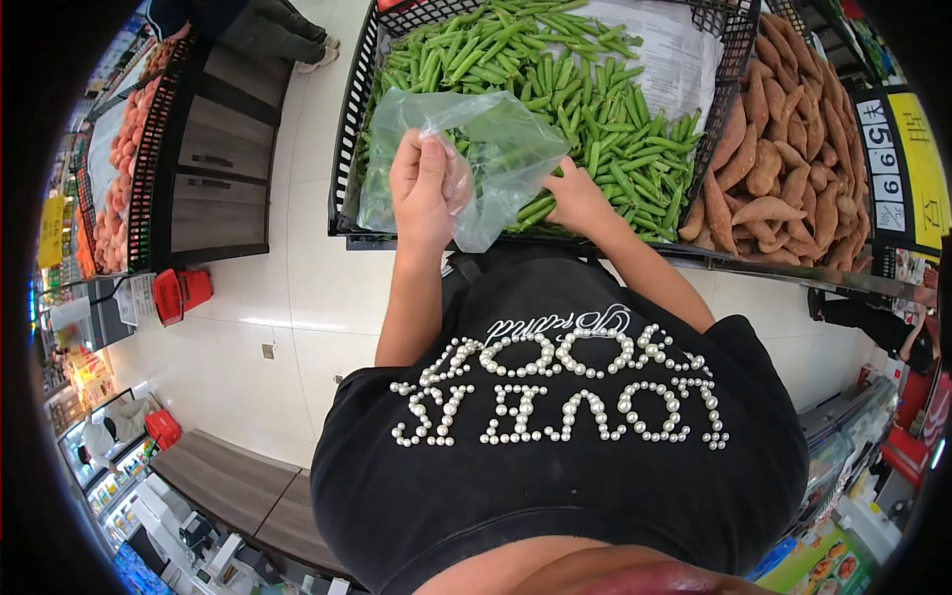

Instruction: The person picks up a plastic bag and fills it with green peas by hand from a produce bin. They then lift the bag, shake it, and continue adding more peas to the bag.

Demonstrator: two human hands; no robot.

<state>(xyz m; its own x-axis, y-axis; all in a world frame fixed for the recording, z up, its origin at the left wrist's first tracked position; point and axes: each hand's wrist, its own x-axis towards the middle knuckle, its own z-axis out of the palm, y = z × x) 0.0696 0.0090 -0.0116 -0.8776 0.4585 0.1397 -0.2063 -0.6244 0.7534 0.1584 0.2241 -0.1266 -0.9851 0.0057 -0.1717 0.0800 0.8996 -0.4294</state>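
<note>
My left hand (426,188) is closed in a fist around the gathered edge of a clear plastic bag (387,149), thumb up. The bag spreads out over a black crate (342,169) full of green pea pods (635,159), and green shows through its film. At the bag's right corner, my right hand (578,201) has its thumb and fingers drawn together on the film, low over the pods at the crate's near side. The fingertips are partly hidden by the hand itself.
Sweet potatoes (773,169) are heaped right of the crate, beside a yellow price sign (922,149). Across the aisle at left stand a peach display (124,169) and a red shopping basket (181,294). A person's legs (273,40) show at the top left.
</note>
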